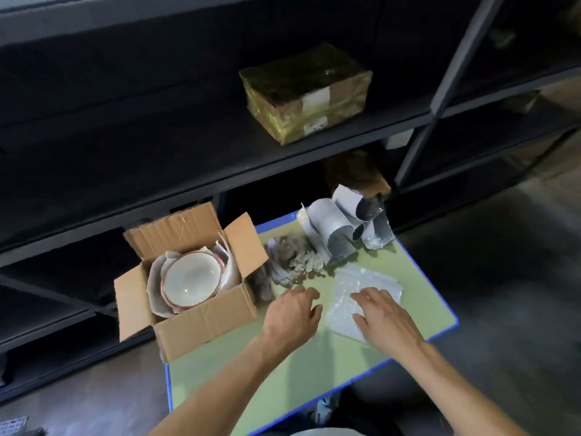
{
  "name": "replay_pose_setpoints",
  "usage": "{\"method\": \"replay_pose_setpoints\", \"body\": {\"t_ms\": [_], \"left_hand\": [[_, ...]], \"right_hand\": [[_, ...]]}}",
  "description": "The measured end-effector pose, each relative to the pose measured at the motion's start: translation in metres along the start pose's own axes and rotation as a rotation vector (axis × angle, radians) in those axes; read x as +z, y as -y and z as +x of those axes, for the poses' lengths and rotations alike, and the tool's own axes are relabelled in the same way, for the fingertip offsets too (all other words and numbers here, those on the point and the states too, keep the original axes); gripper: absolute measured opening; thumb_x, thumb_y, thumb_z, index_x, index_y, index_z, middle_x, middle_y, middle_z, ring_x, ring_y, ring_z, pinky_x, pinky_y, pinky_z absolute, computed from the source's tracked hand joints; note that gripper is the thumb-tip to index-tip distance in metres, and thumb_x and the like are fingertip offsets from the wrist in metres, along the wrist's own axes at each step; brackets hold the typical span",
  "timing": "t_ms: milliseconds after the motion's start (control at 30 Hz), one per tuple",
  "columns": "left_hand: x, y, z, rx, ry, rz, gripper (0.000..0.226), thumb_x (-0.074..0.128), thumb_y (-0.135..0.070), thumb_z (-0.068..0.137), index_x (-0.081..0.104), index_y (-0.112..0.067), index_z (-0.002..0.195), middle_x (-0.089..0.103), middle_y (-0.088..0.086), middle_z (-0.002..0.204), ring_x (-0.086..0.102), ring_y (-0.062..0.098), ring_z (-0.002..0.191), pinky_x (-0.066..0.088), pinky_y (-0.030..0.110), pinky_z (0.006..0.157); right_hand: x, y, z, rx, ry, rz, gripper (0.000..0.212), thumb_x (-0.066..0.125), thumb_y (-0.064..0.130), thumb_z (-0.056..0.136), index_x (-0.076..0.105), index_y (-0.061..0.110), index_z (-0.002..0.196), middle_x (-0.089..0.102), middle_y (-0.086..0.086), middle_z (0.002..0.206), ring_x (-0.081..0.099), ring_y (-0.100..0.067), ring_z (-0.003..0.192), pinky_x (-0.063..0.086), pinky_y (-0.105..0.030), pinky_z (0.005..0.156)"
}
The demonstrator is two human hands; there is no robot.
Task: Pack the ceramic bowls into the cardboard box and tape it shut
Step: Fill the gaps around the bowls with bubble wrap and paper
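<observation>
Box (pixel 201 322): flaps open, bowl (pixel 191 281) inside.
L hand (pixel 292 313): relaxed, empty.
R hand (pixel 385 314): flat on bubble wrap (pixel 358 278), no grip.
Tip: lift wrap two-handed, cover bowl fully.

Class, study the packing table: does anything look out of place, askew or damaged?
The cardboard box seems to jut well past the green table at its left edge; what supports it there is hidden.
</observation>
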State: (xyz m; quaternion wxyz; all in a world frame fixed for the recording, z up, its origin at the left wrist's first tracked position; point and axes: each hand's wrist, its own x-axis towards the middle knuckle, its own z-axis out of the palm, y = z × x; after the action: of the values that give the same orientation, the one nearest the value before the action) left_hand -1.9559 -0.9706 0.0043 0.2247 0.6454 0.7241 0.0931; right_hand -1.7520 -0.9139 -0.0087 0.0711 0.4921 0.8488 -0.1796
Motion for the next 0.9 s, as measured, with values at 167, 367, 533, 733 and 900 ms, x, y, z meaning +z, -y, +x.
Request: {"method": "replay_pose_setpoints", "body": {"t_ms": [167, 367, 533, 733, 900], "left_hand": [[0.04, -0.017, 0.034, -0.055, 0.191, 0.112, 0.039, 0.048, -0.038, 0.099, 0.05, -0.014, 0.129, 0.053, 0.007, 0.122, 0.055, 0.027, 0.113, 0.048, 0.04, 0.087], [0.07, -0.033, 0.056, -0.14, 0.267, 0.091, 0.037, 0.051, -0.038, 0.1, 0.045, -0.011, 0.125, 0.051, 0.008, 0.122, 0.057, 0.026, 0.107, 0.047, 0.037, 0.084], [0.077, -0.04, 0.065, -0.21, 0.21, -0.023, 0.03, 0.052, -0.026, 0.098, 0.042, -0.012, 0.123, 0.06, 0.008, 0.115, 0.063, 0.029, 0.095, 0.046, 0.035, 0.075], [0.078, -0.039, 0.07, -0.376, 0.169, -0.28, 0.039, 0.063, -0.016, 0.091, 0.04, -0.007, 0.122, 0.058, 0.012, 0.112, 0.06, 0.028, 0.094, 0.045, 0.032, 0.076], [0.082, -0.032, 0.071, -0.465, 0.163, -0.347, 0.032, 0.063, -0.009, 0.086, 0.039, -0.009, 0.105, 0.056, 0.007, 0.085, 0.054, 0.026, 0.073, 0.036, 0.031, 0.06]], "right_hand": [[0.012, -0.054, -0.012, 0.171, 0.141, 0.044, 0.058, 0.045, 0.038, 0.101, 0.028, 0.02, 0.154, 0.03, -0.001, 0.152, 0.034, -0.024, 0.134, 0.041, -0.034, 0.104], [0.03, -0.077, -0.006, 0.276, 0.188, 0.15, 0.071, 0.051, 0.04, 0.099, 0.017, 0.015, 0.157, 0.027, -0.009, 0.152, 0.036, -0.028, 0.135, 0.037, -0.036, 0.109], [0.037, -0.077, 0.002, 0.29, 0.119, 0.252, 0.067, 0.053, 0.036, 0.099, 0.022, 0.019, 0.155, 0.033, -0.007, 0.14, 0.047, -0.026, 0.124, 0.044, -0.033, 0.101], [0.038, -0.081, 0.009, 0.298, 0.086, 0.318, 0.063, 0.056, 0.033, 0.098, 0.027, 0.023, 0.153, 0.038, -0.002, 0.135, 0.051, -0.023, 0.12, 0.047, -0.032, 0.095], [0.038, -0.08, 0.014, 0.341, 0.003, 0.489, 0.057, 0.063, 0.025, 0.093, 0.04, 0.026, 0.145, 0.047, 0.005, 0.112, 0.057, -0.014, 0.096, 0.05, -0.03, 0.086]]}}
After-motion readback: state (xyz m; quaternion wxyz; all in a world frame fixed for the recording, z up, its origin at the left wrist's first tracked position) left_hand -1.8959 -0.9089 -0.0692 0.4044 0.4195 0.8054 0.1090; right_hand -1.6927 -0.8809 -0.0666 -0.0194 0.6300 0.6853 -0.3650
